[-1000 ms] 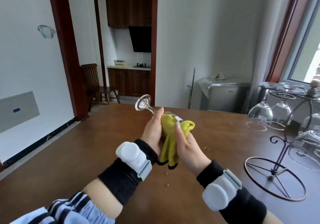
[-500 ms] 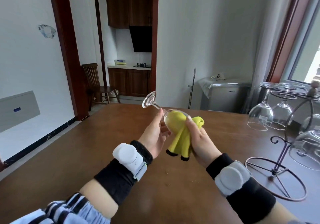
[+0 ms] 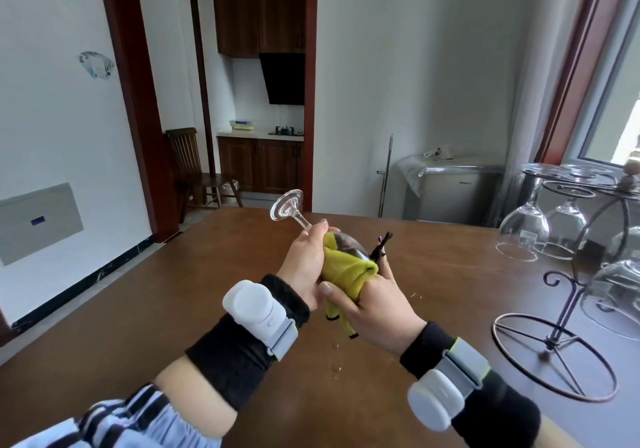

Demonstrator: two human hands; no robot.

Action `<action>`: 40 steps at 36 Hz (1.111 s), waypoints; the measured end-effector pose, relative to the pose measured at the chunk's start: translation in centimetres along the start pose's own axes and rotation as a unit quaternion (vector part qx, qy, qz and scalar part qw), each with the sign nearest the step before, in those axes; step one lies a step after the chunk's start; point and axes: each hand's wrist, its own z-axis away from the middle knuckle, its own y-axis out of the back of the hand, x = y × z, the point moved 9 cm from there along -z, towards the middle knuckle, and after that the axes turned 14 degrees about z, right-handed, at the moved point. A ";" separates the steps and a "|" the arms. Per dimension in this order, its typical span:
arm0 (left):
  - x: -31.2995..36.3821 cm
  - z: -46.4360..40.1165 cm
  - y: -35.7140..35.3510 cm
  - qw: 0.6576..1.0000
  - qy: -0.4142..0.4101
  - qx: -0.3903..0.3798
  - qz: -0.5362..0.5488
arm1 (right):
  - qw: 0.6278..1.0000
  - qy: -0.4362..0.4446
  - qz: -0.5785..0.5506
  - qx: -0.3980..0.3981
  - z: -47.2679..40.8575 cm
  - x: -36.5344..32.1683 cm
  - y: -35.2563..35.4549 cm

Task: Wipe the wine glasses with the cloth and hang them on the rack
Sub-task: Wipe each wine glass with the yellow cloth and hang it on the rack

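Holding the wine glass (image 3: 313, 229) above the middle of the brown table (image 3: 145, 309), you are keeping it clear of the tabletop, up at chest level between both hands. Your left hand (image 3: 304, 267) is wrapping the glass where stem meets bowl, fingers closed round it, thumb tip lying up along the stem. Your right hand (image 3: 374, 312) is clutching the yellow-green cloth (image 3: 346, 271) against the bowl, thumb pressing the fabric from the near side and fingers curling behind; both hands are closed on their loads.

The glass is lying tilted, long axis running from lower right to upper left. Its round foot (image 3: 286, 204) is pointing up and away toward the far left, toward the doorway, while the bowl end is pointing down toward you and to the right. The rim is buried in cloth, so you cannot tell exactly where the mouth is facing. A clear stretch of bowl is showing above the fabric. Cloth tails with dark edging are hanging below your right hand, and a dark corner is sticking up beyond your fingers.

The wire rack (image 3: 571, 295) is standing well apart on the table's right side, its ring base resting flat. Hanging glasses (image 3: 524, 229) are sitting inverted on its upper arms, bowls down, feet up.
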 end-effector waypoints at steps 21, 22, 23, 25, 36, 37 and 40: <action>1.5 -0.2 0.7 0.998 -0.051 0.007 -0.029 | 0.940 -0.223 -0.252 -0.061 0.9 2.6 -0.5; 1.9 -0.2 0.7 0.998 -0.064 0.004 -0.026 | 0.889 -0.283 -0.354 -0.062 1.4 3.1 -0.7; 2.2 -0.2 0.7 0.997 -0.075 0.001 -0.017 | 0.831 -0.339 -0.439 -0.043 2.0 3.7 -0.9; 2.7 -0.2 0.5 0.997 -0.077 -0.007 0.017 | 0.695 -0.427 -0.578 0.021 3.3 5.1 -1.3; 4.3 0.0 -0.8 0.984 -0.109 -0.075 0.117 | 0.465 -0.461 -0.742 0.144 3.9 6.7 -2.3; 4.3 0.1 -0.8 0.983 -0.103 -0.080 0.127 | 0.458 -0.464 -0.743 0.152 4.0 6.7 -2.2; 4.1 0.1 -1.0 0.983 -0.080 -0.092 0.139 | 0.463 -0.476 -0.732 0.153 4.1 7.0 -2.1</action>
